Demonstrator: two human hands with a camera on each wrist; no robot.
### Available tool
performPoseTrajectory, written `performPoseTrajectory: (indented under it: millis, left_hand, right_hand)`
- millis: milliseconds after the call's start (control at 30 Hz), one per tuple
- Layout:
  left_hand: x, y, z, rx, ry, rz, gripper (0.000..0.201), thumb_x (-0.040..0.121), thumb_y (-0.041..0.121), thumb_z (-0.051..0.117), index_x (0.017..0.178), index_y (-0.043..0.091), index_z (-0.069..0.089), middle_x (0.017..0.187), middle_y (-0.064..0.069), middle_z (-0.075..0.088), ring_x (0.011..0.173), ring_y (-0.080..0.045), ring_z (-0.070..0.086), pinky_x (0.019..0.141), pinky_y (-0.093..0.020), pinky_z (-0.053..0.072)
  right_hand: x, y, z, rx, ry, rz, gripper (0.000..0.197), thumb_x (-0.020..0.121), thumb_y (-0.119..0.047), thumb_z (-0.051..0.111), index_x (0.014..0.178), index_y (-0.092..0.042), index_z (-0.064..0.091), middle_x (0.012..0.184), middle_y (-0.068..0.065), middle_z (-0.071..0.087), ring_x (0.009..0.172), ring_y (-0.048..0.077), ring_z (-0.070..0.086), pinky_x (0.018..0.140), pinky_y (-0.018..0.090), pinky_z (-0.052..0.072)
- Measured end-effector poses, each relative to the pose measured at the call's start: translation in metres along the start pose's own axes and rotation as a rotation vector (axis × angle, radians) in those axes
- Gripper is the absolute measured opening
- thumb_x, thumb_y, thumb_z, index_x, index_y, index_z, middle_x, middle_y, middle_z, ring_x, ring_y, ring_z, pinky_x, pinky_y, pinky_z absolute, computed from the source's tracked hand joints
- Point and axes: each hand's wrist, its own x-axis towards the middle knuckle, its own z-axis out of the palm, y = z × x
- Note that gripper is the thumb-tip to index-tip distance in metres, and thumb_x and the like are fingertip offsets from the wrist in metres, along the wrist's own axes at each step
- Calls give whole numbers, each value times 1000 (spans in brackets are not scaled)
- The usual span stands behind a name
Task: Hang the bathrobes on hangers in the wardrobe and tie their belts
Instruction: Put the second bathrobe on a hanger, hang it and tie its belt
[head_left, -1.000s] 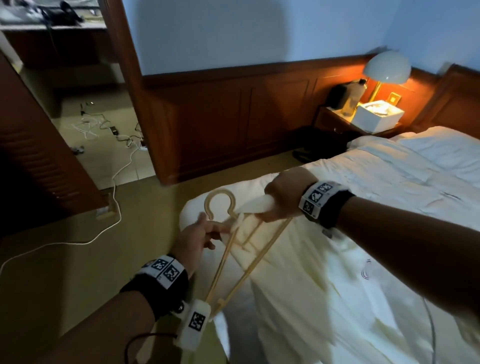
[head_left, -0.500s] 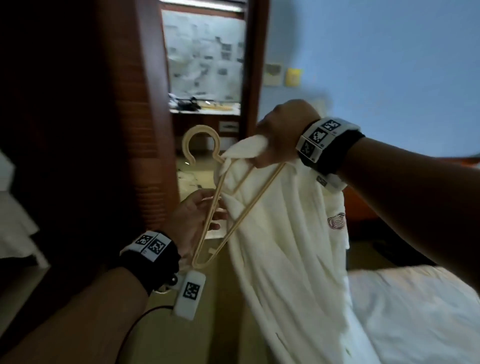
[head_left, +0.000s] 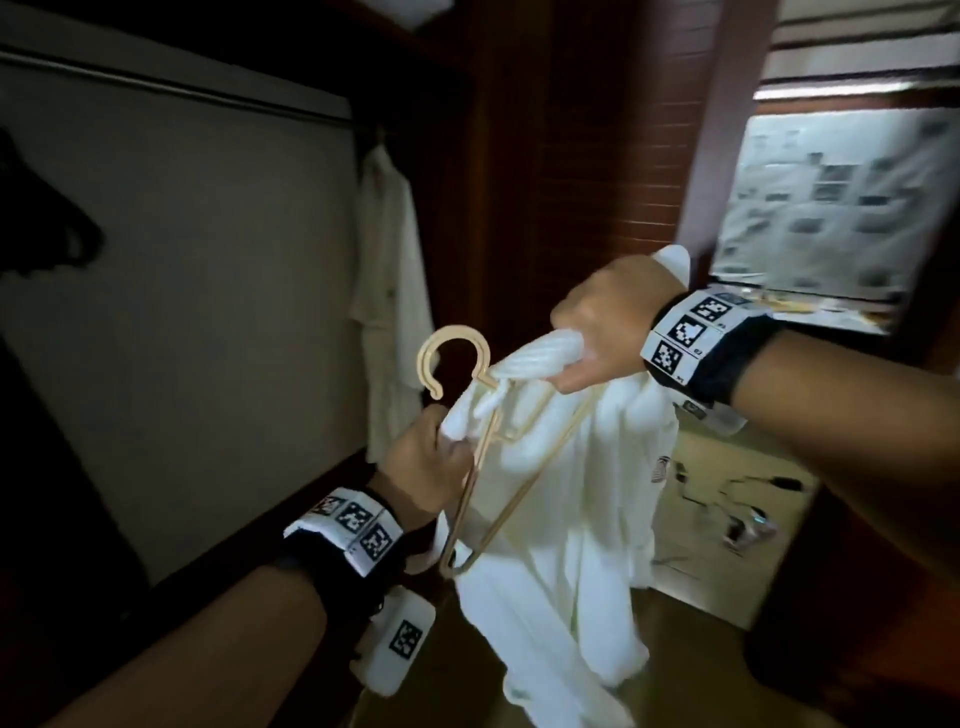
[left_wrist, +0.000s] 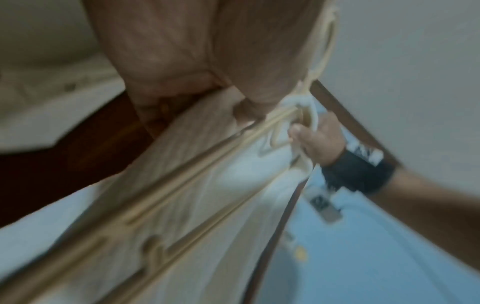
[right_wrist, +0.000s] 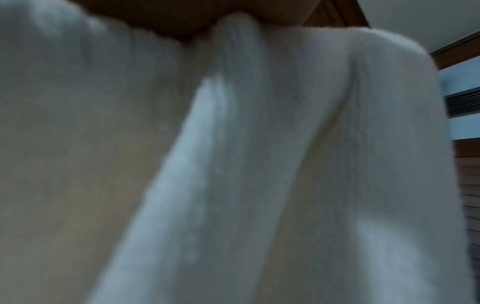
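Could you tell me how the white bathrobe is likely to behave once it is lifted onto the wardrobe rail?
Probably floppy: the bathrobe bunches and sags below both hands. Its thick pile suggests some weight, so it may pull the thin hanger off level. Only partly on the hanger, it could slip off if the right hand lets go.

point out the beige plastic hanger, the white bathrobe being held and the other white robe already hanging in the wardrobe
beige plastic hanger (head_left: 453, 347), head view, on its hook.
white bathrobe being held (head_left: 566, 530), head view, on its draped body.
other white robe (head_left: 390, 291), head view, on its hanging front.
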Motion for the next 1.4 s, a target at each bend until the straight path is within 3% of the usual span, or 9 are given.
performPoseTrajectory:
  millis: [300,467,633,700,800,900,1133,1267,1400]
  left_hand:
    - [63,-84,-106,666,440,-351,15,80,11,56,82,13,42,95,-18,56,80,-34,58,69,-38,51]
    - [147,-30,-125,771,619,-285,14,85,21,55,82,10,47,79,-11,56,66,-27,51,62,-28,39]
    - [212,-4,-101,316,219,-243,6,92,24,59,91,21,55,96,2,58,86,-17,57,67,-35,56]
    - [227,-13,-120,216,401,-104,14,92,11,55,95,24,60,104,-2,61,91,-23,60,73,-48,59]
    - [247,-33,-161,886,690,106,39,85,16,63,123,16,51,126,-10,50,110,-27,52,98,-46,45]
    - [274,-44,-180,1173,545,4,58,88,39,58,138,18,37,138,-9,47,125,-30,45,105,-45,37]
    - [335,-89,-215,1226,245,-218,37,99,46,29,100,12,43,91,-14,64,70,-23,54,63,-29,40]
    - [390,-121,-263,1269,211,-198,39,98,49,26,100,15,44,91,-14,65,71,-24,56,64,-29,41]
    - [466,-143,-311,1272,217,-123,43,97,51,24,101,13,46,92,-15,66,74,-25,60,65,-29,43]
  right_hand:
    - [131,3,80,62,71,16,44,73,-67,47,66,-24,54,60,-8,51,54,16,50,55,30,49]
    - [212,24,131,377,152,238,50,75,-69,45,79,-24,64,67,-3,57,60,22,58,52,27,42]
    - [282,58,157,851,202,335,58,75,-76,47,77,-21,64,68,-3,62,58,17,60,49,27,45]
    - [304,72,166,979,219,315,59,74,-78,50,76,-20,65,69,-2,63,59,18,62,51,28,49]
    - [333,80,181,1098,260,272,62,68,-81,53,78,-21,66,70,-2,65,59,17,63,49,26,46]
    - [359,76,192,1119,271,200,67,63,-86,51,77,-23,65,70,-3,65,59,15,64,47,25,42]
    - [426,60,237,1030,219,-43,87,56,-99,30,79,-22,65,76,-4,65,70,13,61,63,32,49]
    - [478,63,258,1166,197,-160,43,92,-53,46,93,-14,63,91,1,66,88,20,63,80,36,49]
    - [545,83,262,936,254,-143,37,96,-48,42,110,-17,55,91,-4,58,92,21,61,72,25,36]
